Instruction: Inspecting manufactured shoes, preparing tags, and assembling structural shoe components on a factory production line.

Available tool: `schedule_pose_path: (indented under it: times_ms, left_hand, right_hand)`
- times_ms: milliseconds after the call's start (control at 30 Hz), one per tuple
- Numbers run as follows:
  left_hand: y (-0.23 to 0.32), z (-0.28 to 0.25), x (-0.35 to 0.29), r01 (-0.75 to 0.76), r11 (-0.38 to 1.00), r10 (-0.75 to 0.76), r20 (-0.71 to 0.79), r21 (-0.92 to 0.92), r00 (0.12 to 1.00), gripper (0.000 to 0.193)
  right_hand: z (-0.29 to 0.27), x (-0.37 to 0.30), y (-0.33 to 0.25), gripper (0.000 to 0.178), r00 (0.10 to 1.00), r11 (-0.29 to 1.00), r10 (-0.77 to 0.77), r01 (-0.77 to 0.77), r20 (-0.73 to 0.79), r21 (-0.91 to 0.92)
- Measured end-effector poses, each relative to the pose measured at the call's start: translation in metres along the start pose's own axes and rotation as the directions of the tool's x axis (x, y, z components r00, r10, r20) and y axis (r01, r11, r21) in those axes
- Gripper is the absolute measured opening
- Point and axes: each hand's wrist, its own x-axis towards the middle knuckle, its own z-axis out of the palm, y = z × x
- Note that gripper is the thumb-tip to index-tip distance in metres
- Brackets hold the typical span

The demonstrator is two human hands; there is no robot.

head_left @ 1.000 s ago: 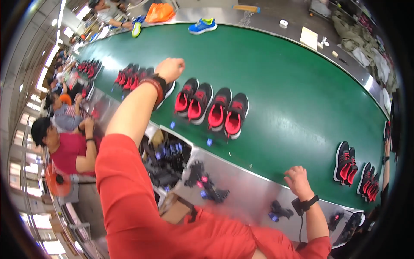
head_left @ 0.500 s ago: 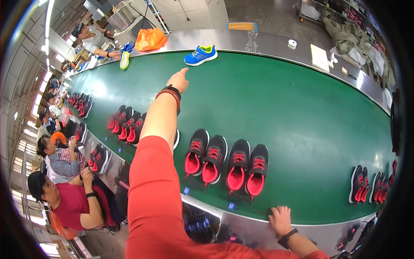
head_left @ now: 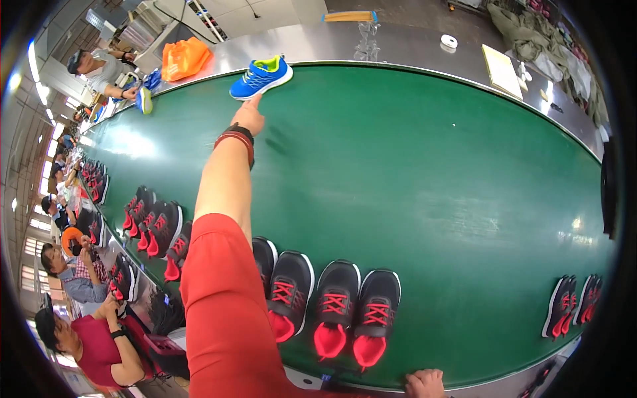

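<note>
The green conveyor belt [head_left: 411, 172] filled most of the view, a long oval bordered on its far side by a steel tabletop [head_left: 312, 41]. The person's left arm, in a red sleeve [head_left: 222, 312] with a dark and red wristband [head_left: 237, 138], stretched far across the belt. The left hand [head_left: 249, 117] was extended with a fingertip pointing at, and very close to or just touching, the heel end of a blue sneaker [head_left: 261, 75] with a lime-green lining; the hand held nothing and its fingers were loosely gathered rather than spread. The sneaker sat at the belt's far edge, partly over the steel rim. Along the near edge stood a row of black sneakers with pink-red laces and toes [head_left: 348, 308], side by side and touching; a further cluster of the same kind [head_left: 151, 225] lay to the left, and two more pairs [head_left: 574, 306] at the far right. An orange bag [head_left: 183, 58] rested on the tabletop left of the blue sneaker, a yellowish pad [head_left: 501, 69] and a roll of tape [head_left: 449, 41] to the right. Other people [head_left: 79, 282] worked along the left side. The right hand [head_left: 424, 383] appeared only at the lower edge, resting on the belt's rim; whether it was open or closed could not be told.
</note>
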Motion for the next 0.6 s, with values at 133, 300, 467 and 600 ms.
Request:
schedule_pose_path:
  times_ms: [133, 300, 467, 600]
  left_hand:
    - [0.005, 0.019, 0.008, 0.017, 1.000, -0.017, -0.011, -0.019, 1.000, 0.071]
    - [0.006, 0.033, 0.006, 0.097, 0.995, -0.098, 0.067, 0.021, 0.993, 0.069]
    - [-0.001, 0.040, -0.010, 0.035, 0.999, -0.035, 0.006, -0.003, 0.999, 0.071]
    - [0.022, 0.029, -0.040, -0.093, 0.995, 0.091, 0.056, 0.027, 0.994, 0.050]
  right_hand:
    - [0.006, -0.011, 0.013, 0.034, 0.998, 1.000, -0.007, 0.007, 0.058, 0.000]
    - [0.015, -0.025, 0.023, 0.036, 0.995, 1.000, -0.020, 0.020, 0.095, 0.001]
    - [0.005, -0.021, 0.023, 0.040, 0.996, 0.996, -0.052, 0.046, 0.077, 0.075]
    - [-0.002, -0.018, 0.022, 0.041, 0.990, 0.991, -0.131, 0.129, 0.047, 0.040]
